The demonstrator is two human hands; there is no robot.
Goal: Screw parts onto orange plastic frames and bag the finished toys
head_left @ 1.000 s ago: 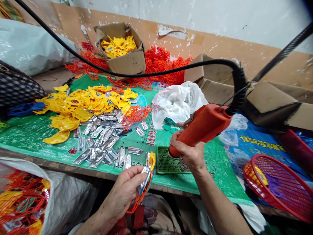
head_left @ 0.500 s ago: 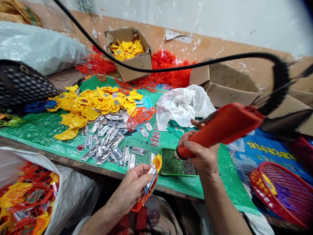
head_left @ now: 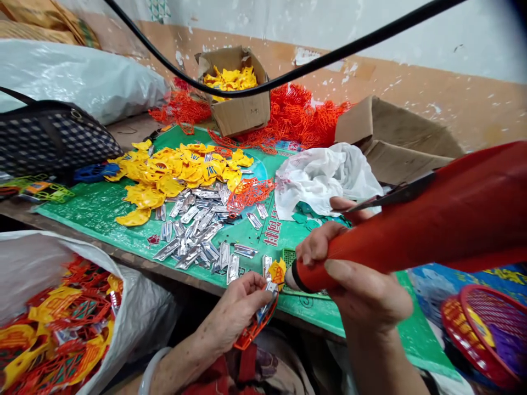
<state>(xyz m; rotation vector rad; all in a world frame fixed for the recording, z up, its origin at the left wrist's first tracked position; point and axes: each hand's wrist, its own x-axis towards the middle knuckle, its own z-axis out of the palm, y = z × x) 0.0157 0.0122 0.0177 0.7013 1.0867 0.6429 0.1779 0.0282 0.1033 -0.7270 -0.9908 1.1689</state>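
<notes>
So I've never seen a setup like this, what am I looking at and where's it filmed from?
No robot here, just a person's bare left hand and right hand. One camera worn on the head takes every picture, looking forward and down. The left hand pinches a metal strip with a yellow piece and an orange frame. The right hand grips a red tool, its tip beside the yellow piece, perhaps touching it. On the green sheet lie yellow parts, silvery strips and a white cloth.

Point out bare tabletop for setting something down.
Front left of the green sheet, between the yellow pieces and its near edge; also right, between the right forearm and red basket. Crowded: the middle, with metal strips, orange mesh and white cloth.
</notes>
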